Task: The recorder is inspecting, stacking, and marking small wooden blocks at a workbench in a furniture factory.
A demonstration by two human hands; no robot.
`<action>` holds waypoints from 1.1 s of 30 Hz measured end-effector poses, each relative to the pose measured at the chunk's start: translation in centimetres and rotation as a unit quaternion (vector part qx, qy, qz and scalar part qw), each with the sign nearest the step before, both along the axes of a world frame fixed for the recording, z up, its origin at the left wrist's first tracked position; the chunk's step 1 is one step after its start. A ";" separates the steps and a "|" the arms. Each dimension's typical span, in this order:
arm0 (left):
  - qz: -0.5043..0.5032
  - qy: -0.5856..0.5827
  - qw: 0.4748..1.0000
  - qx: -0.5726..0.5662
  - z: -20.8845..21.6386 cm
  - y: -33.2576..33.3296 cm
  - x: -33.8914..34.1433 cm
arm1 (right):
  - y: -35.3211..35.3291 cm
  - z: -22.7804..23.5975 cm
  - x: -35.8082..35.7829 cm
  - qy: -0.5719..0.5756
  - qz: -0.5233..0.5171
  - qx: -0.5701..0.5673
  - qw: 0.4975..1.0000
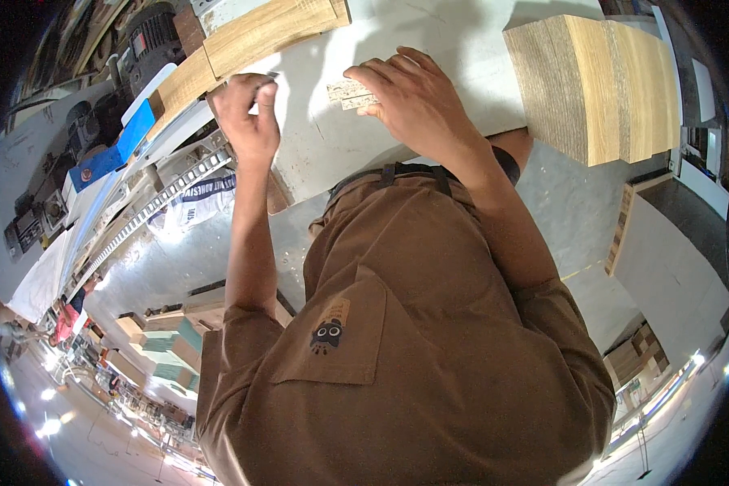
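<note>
My right hand point(417, 101) grips two small particle-board strips point(350, 94), one against the other, with their speckled chip edges showing. They are over the white worktop point(316, 158). To their left, my left hand point(247, 117) is closed with its fingers curled beside the worktop's left side. A tiny dark tip shows at its fingers, too small to name. Just beyond the left hand lies a light wood-grain board point(271, 34). A narrower wood-grain strip point(178, 91) runs along the machine edge next to it.
At the right of the worktop stands a stack of wood-grain panels point(599, 89). A machine with a dark motor point(150, 40) and a blue guard point(136, 130) is on the left. Below it lies a white printed sack point(193, 206). A large pale panel point(672, 243) stands farther right.
</note>
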State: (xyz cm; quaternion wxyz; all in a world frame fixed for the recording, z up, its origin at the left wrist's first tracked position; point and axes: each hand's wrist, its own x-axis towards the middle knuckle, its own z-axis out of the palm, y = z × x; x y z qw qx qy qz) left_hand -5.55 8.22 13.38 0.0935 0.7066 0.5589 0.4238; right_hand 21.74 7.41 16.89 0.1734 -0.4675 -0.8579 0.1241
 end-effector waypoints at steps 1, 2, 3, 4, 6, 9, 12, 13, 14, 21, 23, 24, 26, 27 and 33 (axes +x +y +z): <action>0.016 -0.014 1.000 -0.004 0.0 0.4 -0.3 | -0.1 0.1 0.0 -0.010 -0.004 0.010 1.000; 0.020 -0.018 0.999 -0.016 0.3 0.5 -0.2 | -0.1 0.1 0.0 -0.009 -0.003 0.010 1.000; 0.025 -0.023 0.999 -0.028 0.7 0.5 -0.1 | -0.2 0.1 0.0 0.002 -0.007 0.007 1.000; 0.003 -0.004 1.000 -0.030 0.6 0.2 0.0 | -0.2 0.1 0.0 0.014 -0.011 0.003 1.000; -0.065 0.029 0.997 -0.026 0.4 -0.3 0.5 | -0.1 -0.1 0.1 0.014 -0.002 0.004 1.000; -0.073 0.025 0.994 -0.083 -1.9 -2.4 1.0 | 0.1 0.1 0.1 0.008 0.007 0.006 1.000; -0.042 -0.234 0.947 -0.214 -3.6 -4.1 2.9 | 0.1 0.6 0.1 0.000 0.006 0.009 1.000; -0.035 -0.317 0.912 -0.256 -3.3 -4.1 3.8 | 0.1 0.7 0.0 0.000 0.003 0.013 1.000; -0.039 -0.325 0.909 -0.258 -3.0 -4.1 4.6 | 0.1 0.5 -0.1 0.000 0.005 0.012 1.000; -0.052 -0.368 0.894 -0.252 -3.0 -3.6 6.0 | 0.1 0.7 -0.1 -0.012 0.001 -0.012 1.000; -0.050 -0.363 0.897 -0.248 -2.9 -3.5 6.0 | 0.0 0.5 0.0 -0.017 -0.001 -0.007 1.000; -0.047 -0.338 0.907 -0.246 -2.8 -3.5 5.9 | 0.0 0.4 0.0 -0.016 0.002 -0.005 1.000; -0.045 -0.312 0.917 -0.244 -2.9 -3.6 5.4 | 0.1 0.3 0.1 -0.015 0.004 -0.002 1.000; -0.061 -0.257 0.936 -0.232 -2.9 -3.7 4.5 | 0.1 0.3 0.1 -0.002 0.005 -0.002 1.000; -0.065 0.002 0.987 -0.144 -2.8 -4.4 3.0 | 0.4 0.2 0.0 0.015 0.003 -0.002 1.000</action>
